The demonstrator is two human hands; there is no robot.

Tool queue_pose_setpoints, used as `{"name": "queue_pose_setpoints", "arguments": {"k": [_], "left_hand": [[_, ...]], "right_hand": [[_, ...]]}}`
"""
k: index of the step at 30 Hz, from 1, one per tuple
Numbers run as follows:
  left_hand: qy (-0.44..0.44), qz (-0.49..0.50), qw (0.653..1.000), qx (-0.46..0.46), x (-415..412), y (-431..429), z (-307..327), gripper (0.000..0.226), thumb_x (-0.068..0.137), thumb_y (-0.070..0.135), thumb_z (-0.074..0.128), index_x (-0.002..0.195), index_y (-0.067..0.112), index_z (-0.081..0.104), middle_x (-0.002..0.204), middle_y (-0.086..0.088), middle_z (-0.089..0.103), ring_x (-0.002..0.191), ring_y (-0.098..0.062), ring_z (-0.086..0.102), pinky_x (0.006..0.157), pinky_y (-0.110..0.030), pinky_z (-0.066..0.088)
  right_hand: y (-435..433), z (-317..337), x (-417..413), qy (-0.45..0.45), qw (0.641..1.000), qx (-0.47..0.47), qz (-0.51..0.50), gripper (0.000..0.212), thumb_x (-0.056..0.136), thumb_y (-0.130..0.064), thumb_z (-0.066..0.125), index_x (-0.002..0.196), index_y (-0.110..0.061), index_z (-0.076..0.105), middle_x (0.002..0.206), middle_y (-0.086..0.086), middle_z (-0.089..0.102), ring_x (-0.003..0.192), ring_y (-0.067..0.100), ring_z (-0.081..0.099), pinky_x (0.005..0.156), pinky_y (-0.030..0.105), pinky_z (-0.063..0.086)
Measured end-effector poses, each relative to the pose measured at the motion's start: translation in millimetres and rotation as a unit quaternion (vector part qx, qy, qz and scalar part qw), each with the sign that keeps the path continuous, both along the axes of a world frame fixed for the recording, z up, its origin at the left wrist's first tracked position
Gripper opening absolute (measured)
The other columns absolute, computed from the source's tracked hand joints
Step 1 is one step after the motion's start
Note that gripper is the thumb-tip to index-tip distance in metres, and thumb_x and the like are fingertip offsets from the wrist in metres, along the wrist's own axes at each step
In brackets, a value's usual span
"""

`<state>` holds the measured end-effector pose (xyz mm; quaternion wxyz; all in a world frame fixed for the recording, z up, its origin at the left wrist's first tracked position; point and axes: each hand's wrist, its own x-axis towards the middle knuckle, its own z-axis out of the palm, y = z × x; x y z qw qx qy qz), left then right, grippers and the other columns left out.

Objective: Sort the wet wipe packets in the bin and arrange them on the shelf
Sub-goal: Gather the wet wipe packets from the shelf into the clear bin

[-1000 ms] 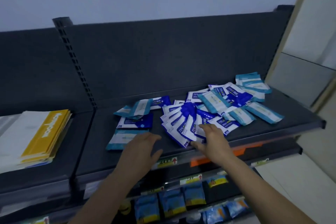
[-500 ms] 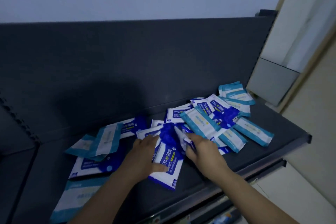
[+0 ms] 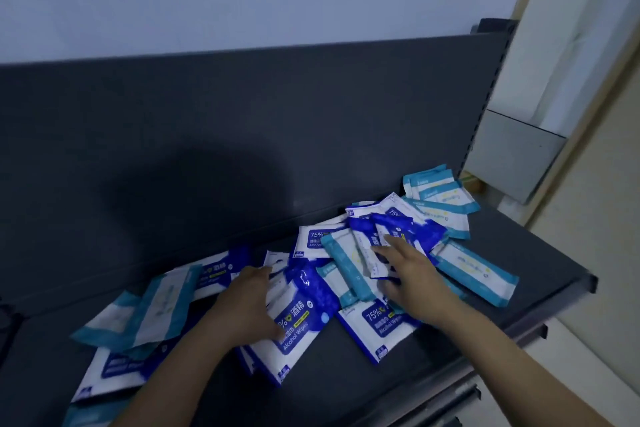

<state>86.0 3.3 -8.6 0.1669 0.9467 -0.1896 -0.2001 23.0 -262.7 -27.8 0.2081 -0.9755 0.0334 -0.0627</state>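
The left hand (image 3: 247, 305) grips a stack of dark blue packets (image 3: 301, 319) on the shelf (image 3: 346, 392). The right hand (image 3: 414, 279) is open, fingers spread flat on the messy pile. Light blue packets (image 3: 438, 192) lie at 1 o'clock from it.

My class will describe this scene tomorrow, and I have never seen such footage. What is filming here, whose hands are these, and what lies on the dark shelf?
There is no machine. One wide-angle camera worn on a person's head looks down at their own bare hands. The dark shelf carries a loose heap of wet wipe packets: light-blue packets and dark-blue alcohol wipe packets. The left hand grips a small stack of the dark-blue kind at the heap's left. The right hand rests with fingers stretched on the heap's middle, holding nothing that I can see.
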Motion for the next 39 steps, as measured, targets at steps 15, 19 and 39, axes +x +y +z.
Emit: {"name": "queue_pose_setpoints", "arguments": {"k": [15, 19, 39], "left_hand": [[-0.089, 0.2, 0.972, 0.08, -44.2, -36.0, 29.9, 0.072, 0.071, 0.039, 0.075, 0.135, 0.034, 0.043, 0.121, 0.008, 0.058, 0.112, -0.015, 0.054, 0.088, -0.028, 0.046], [-0.107, 0.274, 0.956, 0.003, -58.1, -36.9, 41.4, 0.033, 0.07, 0.036, 0.078, 0.095, 0.03, 0.058, 0.093, 0.01, 0.064, 0.088, -0.014, 0.059, 0.075, -0.029, 0.045], [0.002, 0.405, 0.837, -0.367, -60.1, -101.2, 3.5, 0.024, 0.085, 0.021, 0.07, 0.098, 0.015, 0.05, 0.093, -0.003, 0.069, 0.082, -0.02, 0.069, 0.074, -0.041, 0.057]], "right_hand": [[-34.4, -5.0, 9.8, -0.033, 0.986, -0.071, 0.146, 0.068, 0.087, -0.042, 0.055, 0.147, -0.032, 0.023, 0.151, 0.007, 0.028, 0.135, 0.028, 0.031, 0.108, 0.042, 0.032], [-51.8, 4.8, 16.9, -0.047, 0.987, 0.007, 0.151, 0.059, 0.096, -0.041, 0.042, 0.148, -0.031, 0.017, 0.151, -0.002, 0.026, 0.131, 0.018, 0.035, 0.1, 0.031, 0.039], [-84.6, 2.2, 19.7, -0.113, 0.925, 0.363, 0.015, 0.049, 0.093, -0.019, 0.053, 0.14, -0.02, 0.037, 0.113, -0.01, 0.059, 0.089, -0.017, 0.052, 0.074, -0.002, 0.036]]}}
